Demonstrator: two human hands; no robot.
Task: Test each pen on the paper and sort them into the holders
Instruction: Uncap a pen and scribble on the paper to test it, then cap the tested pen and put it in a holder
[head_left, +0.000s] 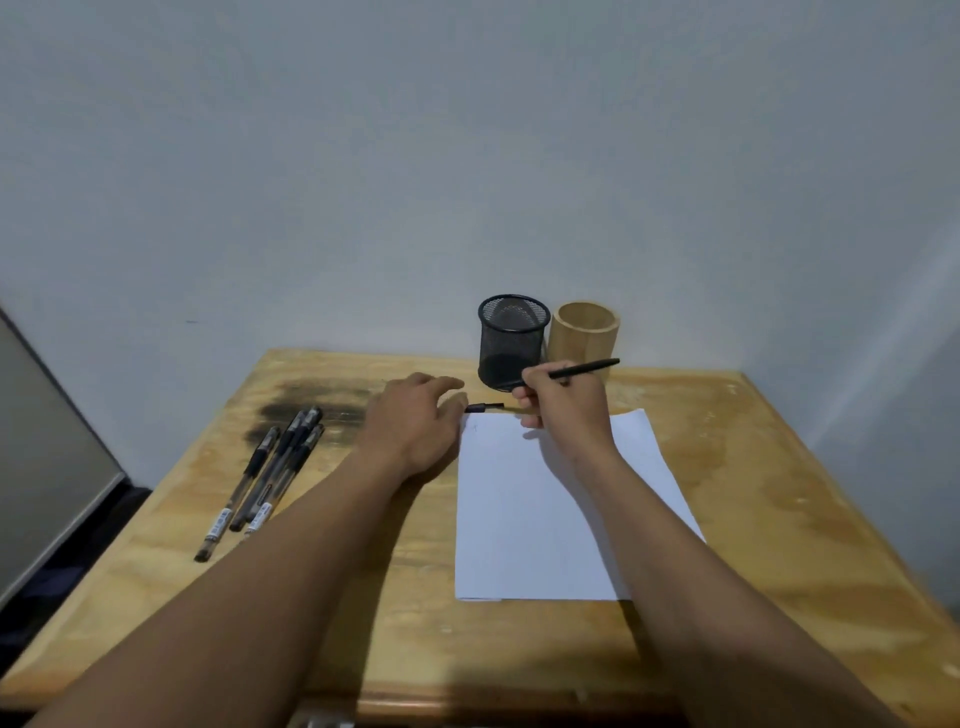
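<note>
A white sheet of paper (545, 514) lies on the wooden table (753, 493). My right hand (566, 408) grips a black pen (584, 370) above the paper's far edge, its barrel pointing right. A small black pen cap (484, 407) lies just beyond the paper's top left corner. My left hand (418, 423) rests palm down beside that corner with fingers loosely spread, holding nothing. Several capped pens (270, 467) lie in a bunch on the left of the table. Behind the paper stand a black mesh holder (511, 340) and, to its right, a wooden holder (584, 335); both look empty.
A dark scorch-like stain (311, 402) marks the table's far left. A pale wall (467, 182) rises right behind the holders. A grey panel (47, 457) leans at the far left, off the table.
</note>
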